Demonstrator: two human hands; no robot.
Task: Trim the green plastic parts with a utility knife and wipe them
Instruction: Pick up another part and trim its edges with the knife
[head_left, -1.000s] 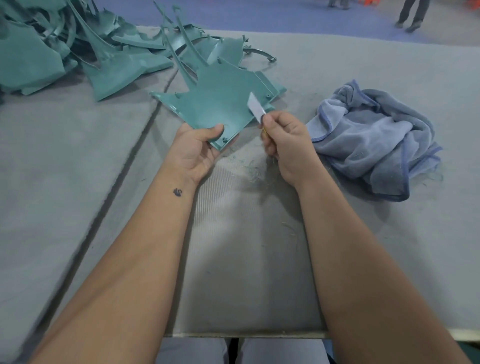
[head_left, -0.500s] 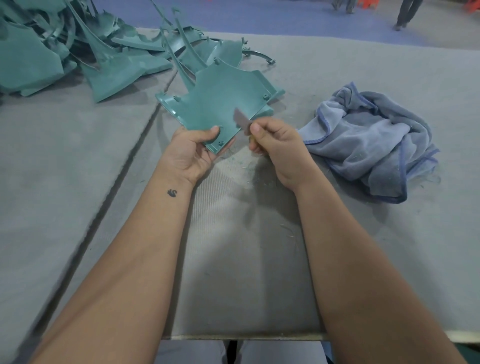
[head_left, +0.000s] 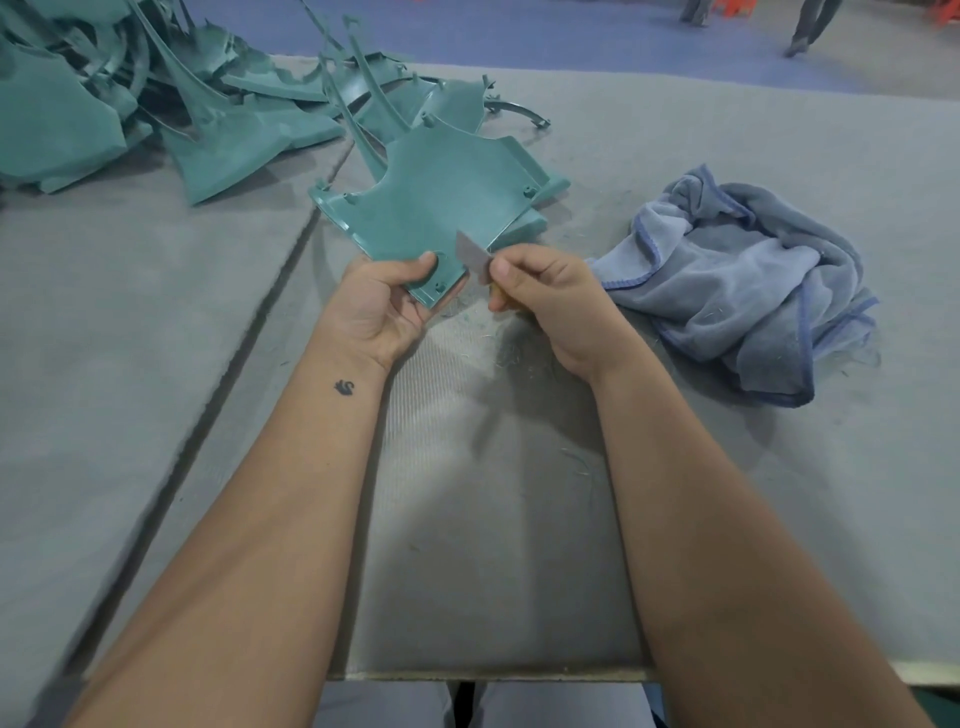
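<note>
— Looking down through the head view, where do you have the piece?

— Your left hand grips the near corner of the green plastic part, thumb curled over its top face and the other fingers underneath, out of sight. The far end of the part rests on another green piece lying on the grey table.

— And the knife?

— Your right hand pinches the utility knife, thumb and curled fingers pressed together round its handle. The blade sits at the part's near right edge, just beside your left thumb, so mind that thumb.

— How far along are you?

— Mid-trim on this piece, by my reading. Fine green shavings lie on the table under your hands, so some edge has come off already. Wiping looks not yet begun: the blue towel lies crumpled well apart to your right, touched by neither hand.

— What is left?

— Plenty, I judge. The pile of green parts at the far left waits, though you cannot tell from here which are trimmed
</note>
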